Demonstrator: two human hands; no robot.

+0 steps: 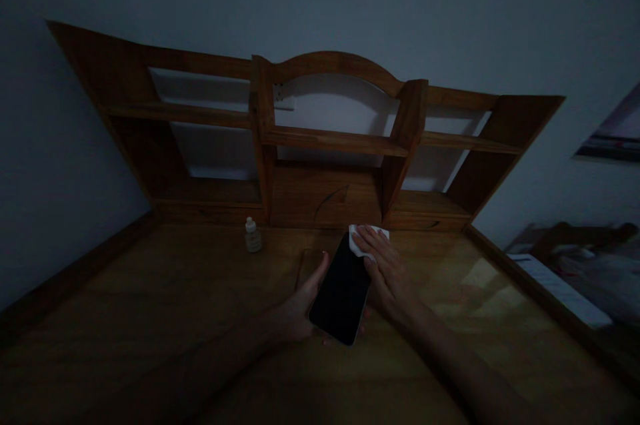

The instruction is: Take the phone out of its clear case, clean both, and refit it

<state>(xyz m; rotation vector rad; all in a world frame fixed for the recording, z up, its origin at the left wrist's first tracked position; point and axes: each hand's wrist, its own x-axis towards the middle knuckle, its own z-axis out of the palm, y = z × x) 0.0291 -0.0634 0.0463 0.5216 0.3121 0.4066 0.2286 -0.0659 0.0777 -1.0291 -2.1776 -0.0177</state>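
A smartphone (341, 295) with a dark screen lies tilted in my left hand (303, 308). The thumb of that hand is along the phone's left edge, and some fingertips show past its right and lower edges. My right hand (385, 265) presses a white tissue (357, 241) against the upper end of the screen, its fingers laid over the tissue. Behind the phone, a thin flat item (309, 261) lies on the desk, partly hidden by my left hand and the phone; its kind is unclear.
A small bottle (253, 238) with a pale cap stands on the wooden desk (200, 285). A wooden shelf unit (335, 141) spans the desk's back against the wall, with a socket (284, 101) behind it. At the right, beyond the desk's raised edge, is a white flat surface (555, 288). The room is dim.
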